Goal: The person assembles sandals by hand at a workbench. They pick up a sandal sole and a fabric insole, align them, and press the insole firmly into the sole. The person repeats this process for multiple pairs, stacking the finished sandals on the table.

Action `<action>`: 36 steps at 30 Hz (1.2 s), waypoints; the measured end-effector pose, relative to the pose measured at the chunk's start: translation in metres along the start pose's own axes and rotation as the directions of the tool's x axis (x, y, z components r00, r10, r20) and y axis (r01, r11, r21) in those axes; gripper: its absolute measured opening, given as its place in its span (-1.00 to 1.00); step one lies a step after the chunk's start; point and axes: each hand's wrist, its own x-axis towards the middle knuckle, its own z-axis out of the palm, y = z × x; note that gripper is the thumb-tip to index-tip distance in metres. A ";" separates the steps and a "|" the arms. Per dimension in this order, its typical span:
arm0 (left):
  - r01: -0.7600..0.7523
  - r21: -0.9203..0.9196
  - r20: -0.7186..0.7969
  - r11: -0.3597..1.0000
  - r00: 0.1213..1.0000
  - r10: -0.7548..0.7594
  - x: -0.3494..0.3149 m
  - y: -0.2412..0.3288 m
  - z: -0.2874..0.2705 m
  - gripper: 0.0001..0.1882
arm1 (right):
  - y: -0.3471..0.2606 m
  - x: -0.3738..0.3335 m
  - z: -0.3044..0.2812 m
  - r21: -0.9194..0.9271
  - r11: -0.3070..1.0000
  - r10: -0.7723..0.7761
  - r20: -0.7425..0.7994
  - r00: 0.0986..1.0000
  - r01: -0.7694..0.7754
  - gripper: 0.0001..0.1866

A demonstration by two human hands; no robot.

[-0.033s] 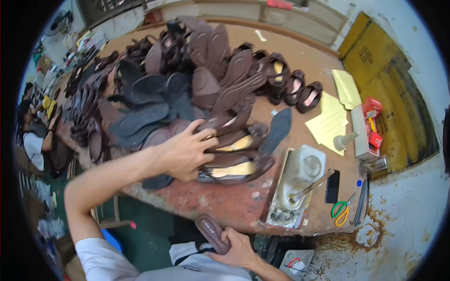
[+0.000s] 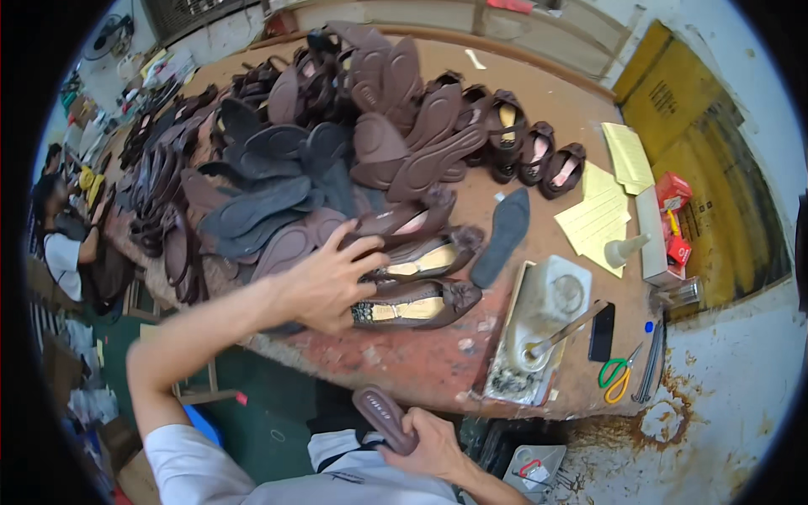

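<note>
My left hand (image 2: 332, 282) reaches over the heel ends of several brown flat shoes near the table's front. Its fingers are spread, with their tips at the shoe heels; the thumb is hidden. The nearest flat shoe (image 2: 421, 310) has a gold inside and a bow on its toe. Behind it lie a second gold-lined shoe (image 2: 429, 259) and a pink-lined one (image 2: 408, 220). Low in front of my body, my right hand (image 2: 431, 446) is closed around one end of a brown insole (image 2: 385, 418). Right of the shoes lies a dark grey sole-shaped piece (image 2: 501, 236).
A big heap of insoles (image 2: 261, 206) and shoes covers the table's left and middle. To the right stand a white glue container (image 2: 551, 295) with a brush (image 2: 572, 326), a phone (image 2: 601, 332), scissors (image 2: 619, 379) and yellow papers (image 2: 593, 219). Another person (image 2: 63, 252) sits far left.
The whole view has shifted slightly. The nearest shoes by my left hand have moved a little and look sharper. My right hand keeps hold of the brown insole.
</note>
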 end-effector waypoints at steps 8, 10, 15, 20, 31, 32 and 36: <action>0.437 -0.434 -0.439 0.788 0.661 -0.608 -0.058 0.087 0.123 -0.52 | -0.019 0.019 -0.051 -0.149 0.988 -0.064 -0.167 0.984 0.039 -0.57; 0.382 -0.492 -0.475 0.782 0.635 -0.609 -0.060 0.095 0.143 -0.61 | -0.026 0.035 -0.067 -0.303 0.952 -0.109 -0.220 0.969 0.038 -0.54; 0.291 -0.660 -0.482 0.693 0.543 -0.687 -0.082 0.136 0.140 -0.74 | -0.036 0.064 -0.088 -0.560 0.821 -0.172 -0.063 0.983 0.108 -0.63; 0.411 -0.688 -0.433 0.599 0.429 -0.792 -0.107 0.165 0.117 -0.50 | -0.015 0.093 -0.064 -0.560 0.785 -0.179 0.203 0.963 0.265 -0.71; 0.227 -0.960 0.200 -0.164 0.147 -0.969 -0.115 0.156 0.130 -0.70 | -0.003 0.139 -0.008 -0.407 0.838 -0.229 0.341 0.912 0.363 -0.72; 0.244 -0.959 0.186 -0.147 0.144 -0.972 -0.114 0.155 0.127 -0.70 | -0.003 0.141 -0.007 -0.403 0.841 -0.223 0.352 0.909 0.362 -0.72; 0.258 -0.949 0.222 -0.181 0.140 -0.965 -0.114 0.153 0.129 -0.70 | 0.002 0.142 -0.013 -0.367 0.863 -0.220 0.345 0.912 0.347 -0.71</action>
